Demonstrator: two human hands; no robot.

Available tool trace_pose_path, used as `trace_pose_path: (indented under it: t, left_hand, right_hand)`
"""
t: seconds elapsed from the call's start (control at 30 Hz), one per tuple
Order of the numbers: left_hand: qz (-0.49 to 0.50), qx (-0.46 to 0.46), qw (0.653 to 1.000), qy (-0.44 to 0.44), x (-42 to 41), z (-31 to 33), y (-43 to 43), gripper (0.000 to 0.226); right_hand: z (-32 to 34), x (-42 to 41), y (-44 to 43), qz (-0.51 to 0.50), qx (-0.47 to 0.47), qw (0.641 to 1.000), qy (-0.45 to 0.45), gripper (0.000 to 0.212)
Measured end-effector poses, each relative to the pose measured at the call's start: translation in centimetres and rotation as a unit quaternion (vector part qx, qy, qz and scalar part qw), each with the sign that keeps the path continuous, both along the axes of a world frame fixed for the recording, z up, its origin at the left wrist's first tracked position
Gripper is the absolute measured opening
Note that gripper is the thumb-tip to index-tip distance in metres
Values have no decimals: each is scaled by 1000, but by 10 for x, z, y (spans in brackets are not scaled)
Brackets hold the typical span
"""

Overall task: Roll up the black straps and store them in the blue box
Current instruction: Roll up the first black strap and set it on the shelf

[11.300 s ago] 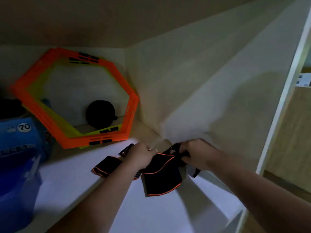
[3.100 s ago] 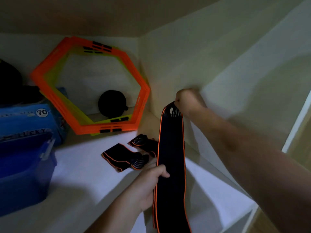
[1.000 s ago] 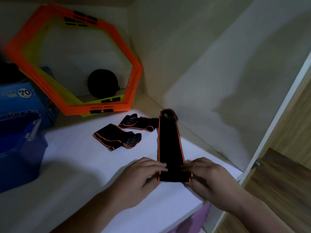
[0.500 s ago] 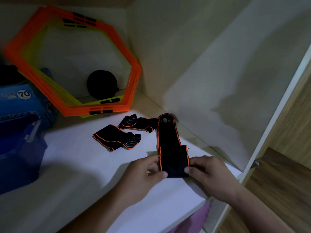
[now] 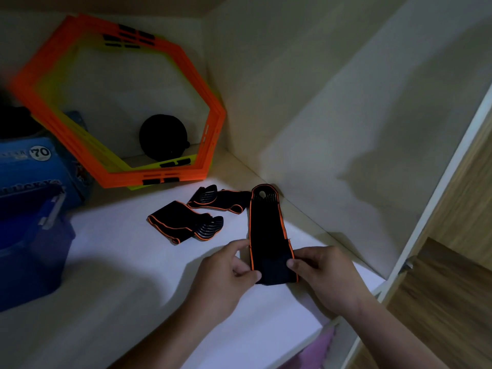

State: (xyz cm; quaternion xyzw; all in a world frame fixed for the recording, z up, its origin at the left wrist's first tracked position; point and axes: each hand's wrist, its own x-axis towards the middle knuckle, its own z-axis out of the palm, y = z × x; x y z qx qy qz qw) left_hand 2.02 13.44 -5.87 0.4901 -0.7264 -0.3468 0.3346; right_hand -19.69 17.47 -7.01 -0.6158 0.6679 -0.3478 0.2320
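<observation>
A: Shelf, white, dim light. Where's the strap being worked?

B: Long black strap lies flat near the right wall, far end toward the back corner. Near end folded over into a short flap.

A: Hands?

B: Left hand pinches the flap's left edge; right hand pinches the right edge, thumb on top. Both grasping the strap.

A: Others?

B: Two folded straps mid-shelf, loose, just left of the long one. Blue box at the left edge, well apart. Orange hexagon frames lean on the back wall.
</observation>
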Motion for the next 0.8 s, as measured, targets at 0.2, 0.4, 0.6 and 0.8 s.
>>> trace_pose_path:
  t: [0.2,0.4,0.6,0.8]
  left_hand:
    - [-4,-41,998,-54,0,-1,0,27]
    - [-123,-193,951,-209,16,-4,-9,43]
    - [-201,-283,900,-265,8,-2,-23,31]
    - [-196,-171,954,-150,6,-5,-17,22]
  right_hand:
    - [3,6,-3,-23,1,999,42,13]
    - [2,10,-1,-54,-17,995,84,13]
    - [-5,-3,-1,40,-113,982,147,18]
    - [2,-29,10,195,-46,968,150,68]
